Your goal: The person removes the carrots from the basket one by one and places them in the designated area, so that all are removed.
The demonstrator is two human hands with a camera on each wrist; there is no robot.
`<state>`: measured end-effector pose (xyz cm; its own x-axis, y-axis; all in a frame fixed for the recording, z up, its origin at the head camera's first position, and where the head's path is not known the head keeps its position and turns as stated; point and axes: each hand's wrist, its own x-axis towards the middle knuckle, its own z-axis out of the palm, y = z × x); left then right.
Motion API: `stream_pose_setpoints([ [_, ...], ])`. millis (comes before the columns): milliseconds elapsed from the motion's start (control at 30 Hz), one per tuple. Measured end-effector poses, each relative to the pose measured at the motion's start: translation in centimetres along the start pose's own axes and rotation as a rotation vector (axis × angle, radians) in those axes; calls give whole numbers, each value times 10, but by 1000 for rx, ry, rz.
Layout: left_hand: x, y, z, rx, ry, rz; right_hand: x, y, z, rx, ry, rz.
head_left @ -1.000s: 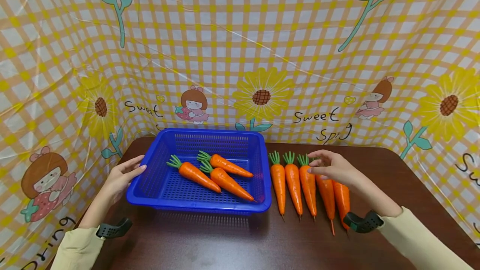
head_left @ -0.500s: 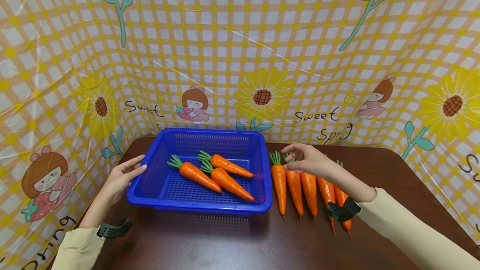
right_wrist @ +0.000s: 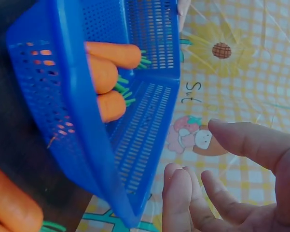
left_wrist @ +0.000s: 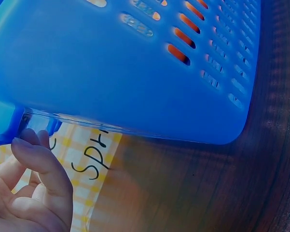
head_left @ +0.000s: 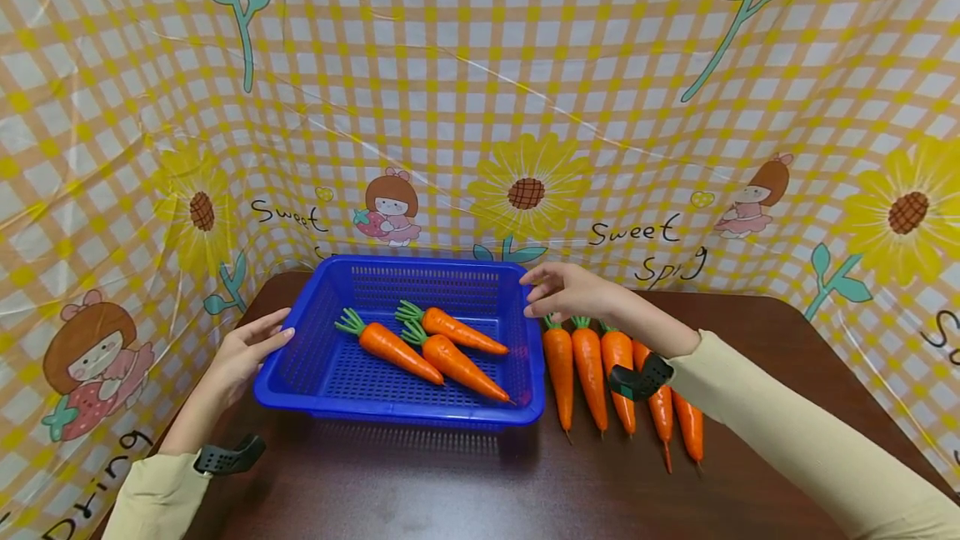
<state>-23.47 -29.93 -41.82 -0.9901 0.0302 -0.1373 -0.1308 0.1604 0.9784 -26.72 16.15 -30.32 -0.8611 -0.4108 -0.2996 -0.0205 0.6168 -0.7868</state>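
Note:
A blue plastic basket (head_left: 405,413) with slotted sides stands on the dark table, with three orange carrots (head_left: 463,365) lying inside, green tops to the left. My left hand (head_left: 238,361) holds its left rim; in the left wrist view thumb and fingertips meet at the rim edge. Over the basket's back right corner hovers my right hand (head_left: 570,292), thumb and fingers spread apart with nothing between them. The right wrist view shows those fingertips (right_wrist: 176,181) just beyond the basket's rim. Several more carrots (head_left: 588,373) lie in a row right of the basket, partly hidden under the right forearm.
The brown table (head_left: 420,490) is bounded at the back and sides by a hanging checked cloth (head_left: 420,90) with sunflowers. A black band (head_left: 228,457) is on the left wrist, another band (head_left: 637,377) on the right.
My right hand has moved left from above the row of carrots to the basket's right rim, uncovering some carrots on the right. The left hand and basket have stayed put.

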Motion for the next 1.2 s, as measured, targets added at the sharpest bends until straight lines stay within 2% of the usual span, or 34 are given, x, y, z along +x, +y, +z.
stream_pose_setpoints([
  [367,-1,2,0,37,-2,3,23,-23,13,-43,-81,-6],
  [867,1,-1,-1,28,4,5,47,-52,37,11,-162,-61],
  [1200,0,1,1,22,13,-4,65,-65,57,-42,-169,-108],
])
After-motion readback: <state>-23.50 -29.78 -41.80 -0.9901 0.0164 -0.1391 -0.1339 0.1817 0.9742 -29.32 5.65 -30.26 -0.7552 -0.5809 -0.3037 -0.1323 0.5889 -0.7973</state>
